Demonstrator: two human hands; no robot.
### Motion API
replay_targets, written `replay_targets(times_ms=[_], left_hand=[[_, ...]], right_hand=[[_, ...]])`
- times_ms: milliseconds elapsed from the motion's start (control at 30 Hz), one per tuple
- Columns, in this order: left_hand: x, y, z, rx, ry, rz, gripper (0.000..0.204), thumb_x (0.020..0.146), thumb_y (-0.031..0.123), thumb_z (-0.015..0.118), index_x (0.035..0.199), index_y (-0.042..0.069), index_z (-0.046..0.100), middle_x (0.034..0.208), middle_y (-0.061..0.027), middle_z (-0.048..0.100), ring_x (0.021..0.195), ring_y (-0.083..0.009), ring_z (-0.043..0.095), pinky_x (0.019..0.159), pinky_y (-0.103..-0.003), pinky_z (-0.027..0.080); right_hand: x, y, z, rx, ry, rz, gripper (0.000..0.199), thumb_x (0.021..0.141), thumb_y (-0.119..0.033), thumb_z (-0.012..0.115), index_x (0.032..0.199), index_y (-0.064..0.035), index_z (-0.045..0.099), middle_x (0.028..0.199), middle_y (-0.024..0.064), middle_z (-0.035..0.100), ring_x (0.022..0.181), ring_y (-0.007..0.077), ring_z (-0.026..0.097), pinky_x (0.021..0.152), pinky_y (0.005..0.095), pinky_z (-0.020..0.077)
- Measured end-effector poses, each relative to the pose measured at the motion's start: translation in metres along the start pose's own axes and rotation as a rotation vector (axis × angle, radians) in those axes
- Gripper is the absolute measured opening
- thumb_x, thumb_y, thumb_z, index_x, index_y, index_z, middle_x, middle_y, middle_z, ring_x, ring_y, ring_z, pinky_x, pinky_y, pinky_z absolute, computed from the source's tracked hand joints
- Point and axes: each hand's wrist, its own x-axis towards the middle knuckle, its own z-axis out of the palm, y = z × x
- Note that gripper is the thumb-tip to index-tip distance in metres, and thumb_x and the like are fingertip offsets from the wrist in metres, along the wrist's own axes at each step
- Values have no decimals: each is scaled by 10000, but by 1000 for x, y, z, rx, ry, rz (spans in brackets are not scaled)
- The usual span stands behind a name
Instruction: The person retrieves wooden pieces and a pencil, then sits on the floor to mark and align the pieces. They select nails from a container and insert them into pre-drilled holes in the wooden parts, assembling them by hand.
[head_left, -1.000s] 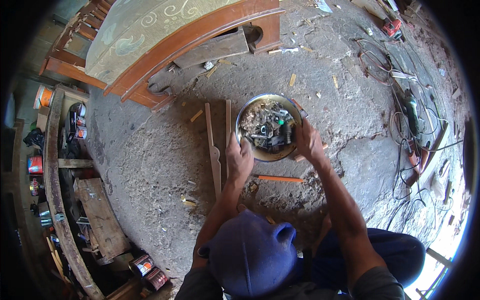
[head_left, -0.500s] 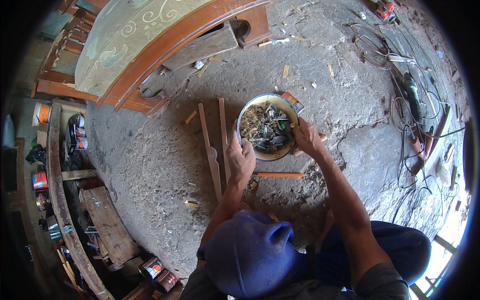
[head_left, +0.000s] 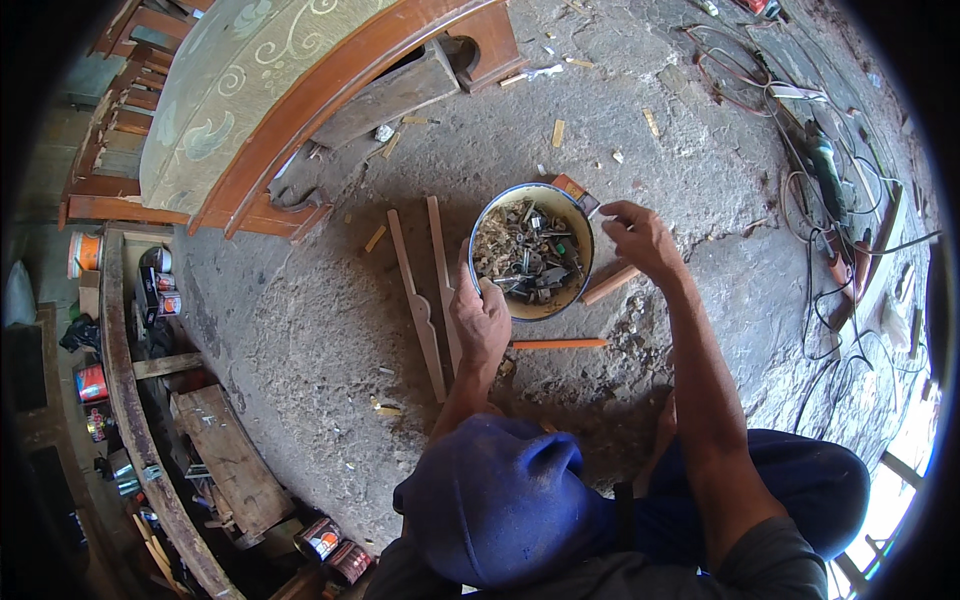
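Bowl (head_left: 567, 212): cream, blue-rimmed | stick (head_left: 558, 344): orange | panel (head_left: 240, 90): pale, floral scrollwork

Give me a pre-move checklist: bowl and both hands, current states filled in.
1. Left hand gripping bowl: ok, at its left side.
2. Right hand off the bowl: ok, appears just right of the rim.
3. Right hand empty: cannot tell, fingertips too small to read.
4. Small metal pieces inside the rim: ok.
5. Pieces sorted: not ok, jumbled together.
6. Bowl resting on floor: cannot tell from overhead.
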Motion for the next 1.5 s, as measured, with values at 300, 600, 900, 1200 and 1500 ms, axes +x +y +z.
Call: replay_targets(times_ms=[300, 600, 900, 1200, 1500], left_hand=[[-1, 0, -1, 25, -59, -96, 668, 913, -107, 433, 1564, 19, 354, 1200, -240, 685, 1051, -350, 710, 908, -407, 547], [1, 10, -1, 93, -51, -10, 615, 932, -103, 406, 1532, 30, 404, 1220, -206, 679, 1060, -274, 693, 935, -372, 532], [7, 9, 1, 173, -9, 16, 667, 916, -86, 465, 1564, 40, 369, 1081, -214, 717, 966, -352, 721, 846, -429, 548], [20, -5, -1, 71, -61, -103, 598, 922, -47, 440, 1511, 58, 445, 1190, -257, 680, 1064, -383, 699, 930, -449, 538], [34, -22, -5, 50, -46, -167, 457, 950, 12, 432, 1388, 37, 561, 979, -164, 707, 775, -231, 699, 665, -378, 562]], right_hand=[[-11, -45, 27, -142, 28, -375, 209, 972, -187, 689, 1154, -103, 746, 1120, 68, 734, 909, 194, 731, 791, 338, 598], [-10, -74, 75, -448, -87, -635, 224, 938, -164, 693, 1156, -154, 743, 1194, 91, 684, 1090, 291, 693, 920, 421, 573], [12, -62, 64, 32, -138, -328, 210, 884, -173, 779, 1061, -61, 794, 927, 64, 781, 872, 134, 723, 806, 308, 571], [20, -46, 51, 621, -330, -197, 203, 974, -242, 739, 1029, -53, 789, 882, 21, 758, 738, 63, 664, 649, 237, 517], [13, -47, 39, 825, -244, -172, 125, 1021, -164, 657, 1120, -88, 660, 971, 21, 740, 795, 96, 716, 636, 224, 539]])
